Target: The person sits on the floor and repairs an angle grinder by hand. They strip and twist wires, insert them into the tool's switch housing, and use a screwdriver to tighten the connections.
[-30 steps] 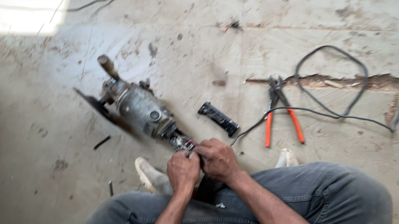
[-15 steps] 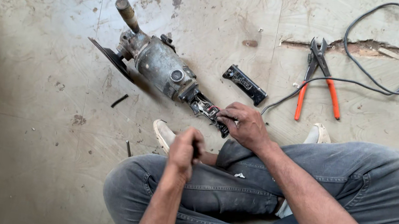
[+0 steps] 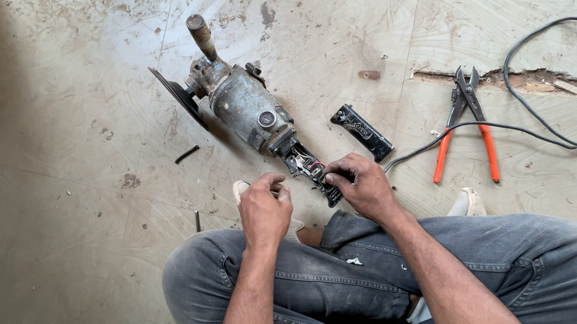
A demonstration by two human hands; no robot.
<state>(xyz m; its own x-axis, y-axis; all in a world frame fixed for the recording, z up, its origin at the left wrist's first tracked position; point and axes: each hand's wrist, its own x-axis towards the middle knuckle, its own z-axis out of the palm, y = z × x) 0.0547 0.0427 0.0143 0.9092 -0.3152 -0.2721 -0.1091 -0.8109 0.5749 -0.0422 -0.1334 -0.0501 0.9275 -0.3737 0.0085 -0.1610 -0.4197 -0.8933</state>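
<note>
On the stained floor, an angle grinder (image 3: 237,102) is being worked on with its rear handle opened: the black handle cover (image 3: 362,132) is lying detached just beside it, while the exposed switch wiring (image 3: 310,169) is being pinched by the right hand (image 3: 360,187). Reassembly is judged outstanding. The left hand (image 3: 265,208) is being held loosely curled nearby, apparently empty. Orange-handled pliers (image 3: 468,127) are lying apart.

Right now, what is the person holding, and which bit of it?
The right hand grips the angle grinder by its opened rear handle end, where wires show. The left hand is closed just beside it; anything pinched there is too small to tell.
</note>
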